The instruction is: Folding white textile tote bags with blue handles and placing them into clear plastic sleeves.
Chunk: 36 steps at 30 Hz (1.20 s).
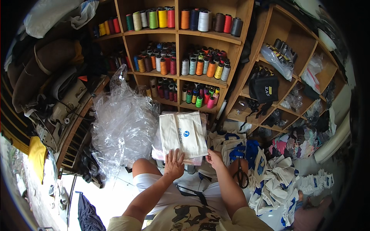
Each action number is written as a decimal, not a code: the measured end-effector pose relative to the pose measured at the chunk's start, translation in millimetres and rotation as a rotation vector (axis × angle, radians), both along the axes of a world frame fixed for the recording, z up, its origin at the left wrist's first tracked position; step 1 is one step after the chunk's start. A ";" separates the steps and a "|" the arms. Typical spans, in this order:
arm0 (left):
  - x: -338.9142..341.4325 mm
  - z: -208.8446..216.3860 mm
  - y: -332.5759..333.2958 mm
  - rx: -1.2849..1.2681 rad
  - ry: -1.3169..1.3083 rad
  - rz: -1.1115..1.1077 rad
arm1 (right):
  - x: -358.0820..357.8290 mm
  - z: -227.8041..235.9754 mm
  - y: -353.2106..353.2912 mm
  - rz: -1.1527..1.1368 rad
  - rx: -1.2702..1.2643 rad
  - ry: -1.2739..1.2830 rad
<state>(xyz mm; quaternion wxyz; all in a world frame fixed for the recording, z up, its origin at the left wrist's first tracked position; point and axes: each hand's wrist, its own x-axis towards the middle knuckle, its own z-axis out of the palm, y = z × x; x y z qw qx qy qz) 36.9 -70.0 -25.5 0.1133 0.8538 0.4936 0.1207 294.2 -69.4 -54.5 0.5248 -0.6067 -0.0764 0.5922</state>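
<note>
A folded cream cloth bag (183, 144) with a blue print lies in front of me on a pile of pinkish clear plastic sleeves (157, 152). My left hand (174, 163) rests on the bag's lower left edge, its fingers stretched out and spread. At the lower right corner my right hand (215, 158) grips the bag between thumb and fingers. Black-handled scissors (241, 176) are by my right thigh, below the right hand.
A large heap of clear plastic (123, 127) stands to the left. Wooden shelves (177, 54) with thread cones rise ahead. Cream and blue cloth bags (273, 177) pile up on the right. A sewing machine (67, 94) sits at the left, and another person (314, 213) is at the lower right.
</note>
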 end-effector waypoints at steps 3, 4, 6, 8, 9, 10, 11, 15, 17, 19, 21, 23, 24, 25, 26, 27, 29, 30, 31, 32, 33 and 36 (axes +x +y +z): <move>14.0 21.0 -3.4 -0.110 0.147 0.019 | -4.2 0.7 -1.1 -0.030 0.010 0.005; 18.7 27.5 -3.6 -0.109 0.148 0.019 | -5.7 2.4 -1.7 -0.029 0.011 0.005; 28.8 36.9 -2.8 -0.160 0.222 0.031 | -6.9 4.1 -3.3 -0.038 0.024 0.003; 38.4 36.2 1.6 -0.156 0.223 0.004 | -7.6 3.8 -3.4 -0.033 0.036 0.006; 44.8 36.6 4.4 -0.154 0.225 -0.023 | -7.0 2.7 -3.3 -0.028 0.046 0.011; 53.9 46.0 6.5 -0.219 0.284 -0.045 | -6.0 1.8 -3.3 -0.031 0.048 0.010; 62.9 52.3 8.5 -0.216 0.283 -0.047 | -5.3 1.0 -3.2 -0.024 0.047 0.028; 80.4 64.8 13.4 -0.286 0.290 -0.105 | -5.9 -2.9 -3.5 -0.035 0.031 0.101; 81.7 68.7 16.2 -0.338 0.282 -0.136 | -5.9 -4.1 -4.7 -0.045 0.039 0.104; 76.4 78.6 19.7 -0.354 0.235 -0.135 | -12.0 4.2 -8.2 -0.089 0.066 0.171; 62.3 70.6 25.4 -0.366 0.190 -0.135 | -16.7 17.1 -3.4 0.018 0.050 0.092; 33.0 29.5 32.2 -0.110 -0.603 -0.043 | -24.7 22.9 3.4 0.114 0.040 0.012; 23.3 31.1 31.3 -0.076 -0.643 0.049 | -27.7 18.5 5.0 0.165 0.025 -0.251; 11.4 34.7 29.7 -0.041 -0.682 0.142 | -29.0 11.6 5.6 0.215 0.006 -0.513; 8.1 32.8 28.7 0.001 -0.679 0.202 | -17.1 -16.8 7.5 0.122 0.029 -0.659; -24.2 24.1 23.6 0.068 -0.648 0.339 | -47.2 25.9 11.5 0.196 0.033 -0.565; -48.1 12.5 18.1 0.164 -0.653 0.414 | -69.6 56.7 11.0 0.040 0.223 -0.293; -51.9 15.5 14.2 0.158 -0.707 0.420 | -75.6 61.0 13.9 0.029 0.218 -0.294; -57.4 13.5 12.8 0.124 -0.711 0.443 | -82.0 64.7 18.5 0.034 0.289 -0.274; -60.6 11.0 11.9 0.109 -0.723 0.427 | -85.3 68.9 22.3 0.040 0.360 -0.256; -59.9 12.2 12.4 0.093 -0.736 0.411 | -84.8 72.6 26.7 0.032 0.358 -0.259; -59.5 16.9 10.3 0.076 -0.745 0.370 | -84.2 102.6 35.0 0.024 0.471 -0.038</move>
